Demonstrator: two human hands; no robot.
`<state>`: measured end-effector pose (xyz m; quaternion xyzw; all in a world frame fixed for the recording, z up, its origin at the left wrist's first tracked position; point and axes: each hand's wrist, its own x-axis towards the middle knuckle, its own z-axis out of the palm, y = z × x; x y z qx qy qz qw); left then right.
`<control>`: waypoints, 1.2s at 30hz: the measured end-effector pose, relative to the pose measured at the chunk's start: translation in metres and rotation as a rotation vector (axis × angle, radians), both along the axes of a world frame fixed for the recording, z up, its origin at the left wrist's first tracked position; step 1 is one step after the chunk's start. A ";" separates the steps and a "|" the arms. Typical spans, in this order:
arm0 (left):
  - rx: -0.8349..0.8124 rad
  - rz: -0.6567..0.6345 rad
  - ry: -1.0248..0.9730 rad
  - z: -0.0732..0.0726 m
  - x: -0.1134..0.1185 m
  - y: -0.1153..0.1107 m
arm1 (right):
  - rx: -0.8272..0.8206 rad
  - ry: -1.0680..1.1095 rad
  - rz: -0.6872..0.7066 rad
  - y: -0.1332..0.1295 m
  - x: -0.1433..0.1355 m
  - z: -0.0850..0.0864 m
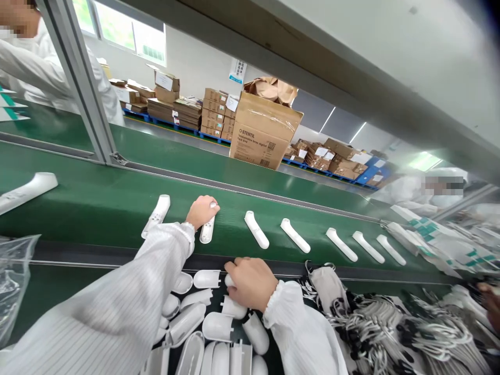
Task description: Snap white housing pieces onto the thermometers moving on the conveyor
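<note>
My left hand [202, 211] is closed over the upper end of a slim white handheld device [207, 232], which rests on the green conveyor belt [226, 224]. Below it, my right hand [253, 281] has its fingers curled round a small white plastic cover [229, 280], mostly hidden under the fingers. Around that hand lies a pile of similar white covers [217, 326], rounded at one end, some with their hollow side up. Another device, with buttons showing [156, 215], sits on the belt left of my left hand. Several more devices [257, 229] are spaced out in a row to the right.
Bundled grey cords and pouches [375, 323] are heaped at right. A clear plastic bag [15, 286] lies at left. A metal post [80, 78] rises from the belt's far rail. Beyond stands a large carton [263, 133]. Co-workers in white are at upper left and right.
</note>
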<state>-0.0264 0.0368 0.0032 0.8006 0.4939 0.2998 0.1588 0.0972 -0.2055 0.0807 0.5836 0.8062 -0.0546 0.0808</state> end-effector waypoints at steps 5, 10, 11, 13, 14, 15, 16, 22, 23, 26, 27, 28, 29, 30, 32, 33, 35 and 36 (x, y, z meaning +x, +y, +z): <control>-0.007 -0.034 0.001 -0.005 0.009 0.001 | 0.120 0.270 0.038 0.004 0.012 0.000; 0.070 -0.245 0.064 -0.013 0.008 0.008 | 0.348 0.762 -0.130 0.030 0.043 -0.023; 0.096 -0.246 0.065 -0.015 0.010 0.008 | 0.387 0.816 -0.207 0.036 0.048 -0.031; 0.152 -0.192 0.069 -0.018 0.014 0.006 | 0.463 0.858 -0.342 0.049 0.054 -0.048; 0.179 -0.160 0.075 -0.019 0.018 0.005 | 0.497 0.852 -0.385 0.055 0.055 -0.055; 0.199 -0.137 0.082 -0.020 0.022 0.003 | 0.527 0.833 -0.404 0.059 0.054 -0.062; 0.213 -0.124 0.090 -0.020 0.025 0.001 | 0.550 0.808 -0.400 0.063 0.052 -0.067; 0.208 -0.019 0.134 -0.013 0.041 -0.014 | 0.383 0.609 -0.163 0.060 0.040 -0.077; 0.198 -0.009 0.142 -0.012 0.043 -0.016 | 0.355 0.568 -0.155 0.058 0.040 -0.077; 0.172 -0.003 0.158 -0.012 0.051 -0.019 | 0.302 0.487 -0.177 0.056 0.047 -0.076; 0.168 -0.004 0.164 -0.013 0.053 -0.020 | 0.291 0.475 -0.190 0.057 0.049 -0.076; 0.167 -0.004 0.172 -0.014 0.057 -0.020 | 0.288 0.467 -0.206 0.059 0.051 -0.076; 0.167 -0.002 0.186 -0.014 0.060 -0.021 | 0.289 0.460 -0.225 0.062 0.053 -0.076; 0.169 0.001 0.206 -0.014 0.063 -0.021 | 0.294 0.454 -0.245 0.065 0.053 -0.077; 0.169 -0.008 0.264 -0.009 0.067 -0.024 | 0.309 0.445 -0.283 0.069 0.053 -0.078; 0.165 -0.025 0.301 -0.004 0.068 -0.025 | 0.314 0.441 -0.300 0.069 0.053 -0.077; 0.156 -0.114 0.387 0.010 0.063 -0.027 | 0.335 0.457 -0.322 0.065 0.055 -0.072; 0.166 -0.173 0.424 0.019 0.058 -0.027 | 0.346 0.488 -0.311 0.060 0.058 -0.068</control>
